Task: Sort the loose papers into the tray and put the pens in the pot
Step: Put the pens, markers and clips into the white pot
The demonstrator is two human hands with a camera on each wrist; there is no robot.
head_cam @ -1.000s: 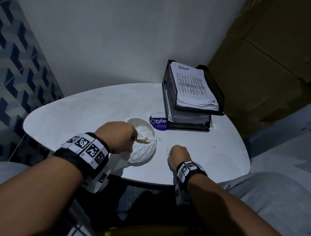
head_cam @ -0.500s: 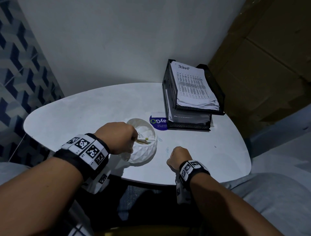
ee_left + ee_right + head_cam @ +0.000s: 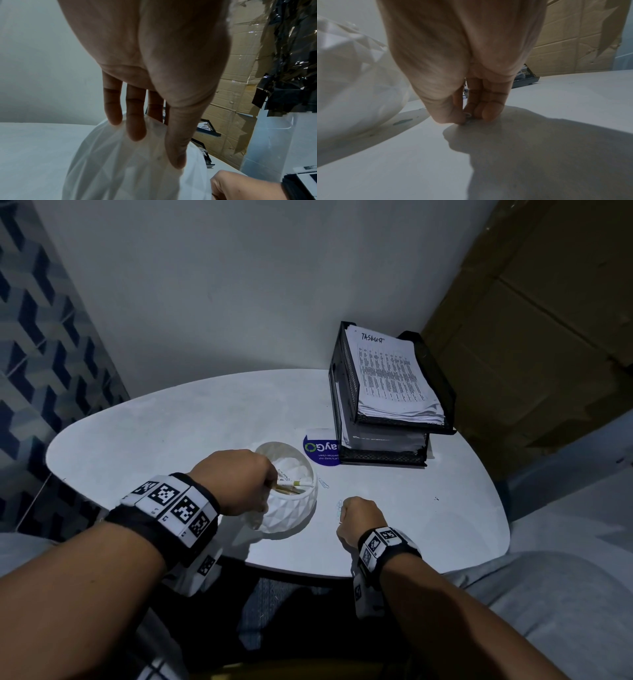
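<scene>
A white faceted pot (image 3: 291,515) stands near the front of the white table (image 3: 171,433), with several pens (image 3: 294,484) lying inside. My left hand (image 3: 239,477) grips the pot's near rim; in the left wrist view my fingers (image 3: 135,128) reach over the pot (image 3: 120,169) and the thumb lies on its outer wall. My right hand (image 3: 359,515) is down on the table right of the pot, thumb and fingers pinching a small paper clip (image 3: 468,121). A black mesh tray (image 3: 445,405) at the back right holds a stack of papers (image 3: 390,371).
Another paper clip (image 3: 323,482) lies beside the pot, and a pale one (image 3: 339,505) just left of my right hand. A blue card (image 3: 320,453) pokes out from under the tray. Cardboard (image 3: 531,337) stands at the right, a wall behind.
My right hand has shifted only slightly on the table. The left hand stays on the pot's rim.
</scene>
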